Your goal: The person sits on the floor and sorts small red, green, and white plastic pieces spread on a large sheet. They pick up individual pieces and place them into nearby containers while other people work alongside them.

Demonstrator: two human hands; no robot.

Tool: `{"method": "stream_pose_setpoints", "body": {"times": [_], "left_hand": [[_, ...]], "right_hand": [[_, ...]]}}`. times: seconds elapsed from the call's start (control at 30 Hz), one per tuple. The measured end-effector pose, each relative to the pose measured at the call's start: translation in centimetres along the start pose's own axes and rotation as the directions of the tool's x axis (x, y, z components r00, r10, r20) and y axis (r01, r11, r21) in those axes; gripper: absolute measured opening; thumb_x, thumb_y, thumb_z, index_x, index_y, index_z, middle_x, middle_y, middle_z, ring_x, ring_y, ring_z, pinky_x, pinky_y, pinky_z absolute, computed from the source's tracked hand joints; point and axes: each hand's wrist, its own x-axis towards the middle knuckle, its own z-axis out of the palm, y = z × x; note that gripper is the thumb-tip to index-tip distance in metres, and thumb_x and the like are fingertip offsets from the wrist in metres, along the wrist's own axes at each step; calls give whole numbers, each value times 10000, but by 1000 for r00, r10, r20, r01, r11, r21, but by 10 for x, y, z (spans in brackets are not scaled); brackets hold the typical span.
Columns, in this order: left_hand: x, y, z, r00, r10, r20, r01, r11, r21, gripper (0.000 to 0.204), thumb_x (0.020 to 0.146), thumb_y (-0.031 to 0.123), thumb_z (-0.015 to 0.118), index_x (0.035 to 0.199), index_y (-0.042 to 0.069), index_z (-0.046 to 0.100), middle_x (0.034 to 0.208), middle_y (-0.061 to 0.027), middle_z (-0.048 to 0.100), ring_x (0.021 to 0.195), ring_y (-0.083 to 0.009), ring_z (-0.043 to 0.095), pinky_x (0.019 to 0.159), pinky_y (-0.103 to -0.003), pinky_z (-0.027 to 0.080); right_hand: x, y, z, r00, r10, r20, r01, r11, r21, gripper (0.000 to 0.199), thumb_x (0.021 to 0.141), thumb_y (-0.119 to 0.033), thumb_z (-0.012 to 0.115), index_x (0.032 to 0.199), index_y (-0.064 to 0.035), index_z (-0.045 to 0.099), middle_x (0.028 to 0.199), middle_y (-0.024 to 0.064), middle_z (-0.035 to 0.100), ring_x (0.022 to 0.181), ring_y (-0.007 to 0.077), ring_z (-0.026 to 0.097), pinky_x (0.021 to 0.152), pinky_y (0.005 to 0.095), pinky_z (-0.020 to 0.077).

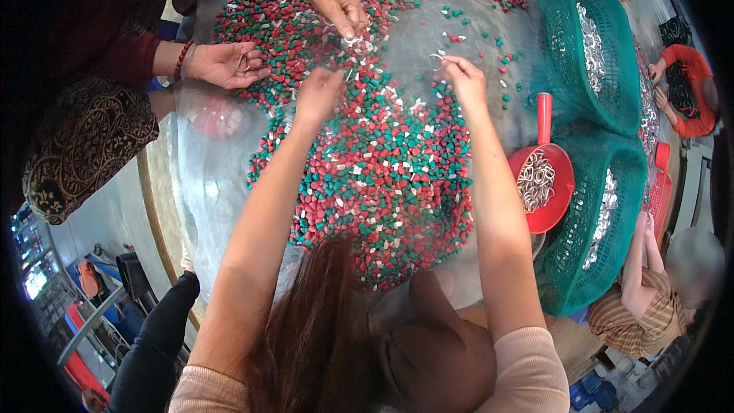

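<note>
Between the thumb and fingertips of my right hand (466, 80) is a thin, silvery metal ring (436, 62), raised over the grey table sheet. My left hand (319, 95), slightly blurred, is pinched over the pile; a small shiny piece (349, 74) shows at its fingertips, too thin to make out fully. Under and between my arms spreads a broad heap of small red, green and white cone-like pieces (382, 176). Beside my right forearm, a red dipper (562, 203) with an upright handle holds many metal rings (537, 182).
Across to the left, a co-worker's hand (336, 6) picks at the heap, while their other palm (225, 66) holds a ring. Two green mesh-covered baskets (566, 275) with silvery metal pieces stand at the right. Other people work beyond them, near a red basket (660, 191).
</note>
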Motion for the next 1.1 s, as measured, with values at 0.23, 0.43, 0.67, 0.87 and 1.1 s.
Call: {"method": "stream_pose_setpoints", "body": {"times": [0.23, 0.43, 0.67, 0.87, 1.1], "left_hand": [[-15, 8, 16, 958, 191, 215, -278, 812, 514, 225, 807, 258, 643, 888, 48, 628, 739, -126, 652, 720, -248, 644, 693, -370, 481], [-71, 54, 21, 898, 299, 324, -433, 731, 526, 213, 801, 207, 651, 930, 44, 605, 807, -133, 656, 734, -263, 628, 674, -377, 474], [-100, 73, 51, 767, 449, 458, -640, 482, 599, 234, 782, 86, 617, 1007, 21, 600, 1015, -168, 624, 917, -344, 598, 793, -429, 484], [-95, 73, 58, 654, 664, 362, -754, 536, 380, 183, 810, 64, 598, 987, 35, 630, 1048, -136, 632, 1001, -302, 595, 872, -377, 456], [10, 11, 13, 760, 649, 40, -529, 583, 617, 232, 802, 99, 595, 1030, 54, 604, 1049, -147, 601, 1038, -321, 546, 888, -406, 429]], "right_hand": [[-22, 23, 0, 910, -61, 410, -342, 448, 826, 273, 847, -224, 549, 1034, -27, 568, 931, 115, 611, 901, 287, 610, 799, 387, 493], [-51, 13, 58, 839, 217, 499, -523, 577, 628, 502, 885, -492, 518, 1035, -15, 564, 942, 130, 610, 917, 273, 600, 821, 425, 494], [-86, 13, 87, 744, 86, 662, -668, 108, 736, 425, 915, -431, 508, 1058, -34, 558, 1033, 114, 603, 955, 252, 586, 847, 405, 484], [-105, 32, 3, 799, 218, 561, -600, 219, 769, 284, 868, -347, 611, 934, -72, 589, 807, 62, 601, 678, 138, 564, 548, 265, 462], [-166, -7, -152, 852, 422, -311, -189, 801, 568, 152, 891, -276, 573, 841, -133, 565, 603, -62, 418, 450, 35, 363, 376, 175, 249]]}}
